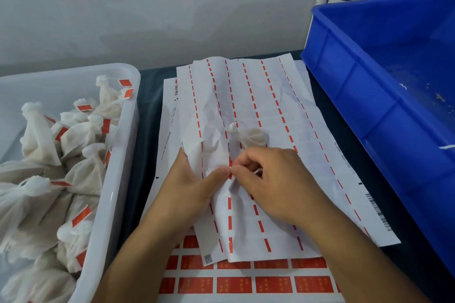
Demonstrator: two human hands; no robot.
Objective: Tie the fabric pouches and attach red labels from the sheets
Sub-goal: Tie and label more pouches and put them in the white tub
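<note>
Pouch [253, 138], tied, lies on label sheet [270, 106]; looks soft and light, best taken by its knotted neck. Left hand [187, 187] and right hand [278, 179] both pinch the sheet (peeling a label, probably). White bin [123, 155] left, blue crate [369, 81] right.
</note>
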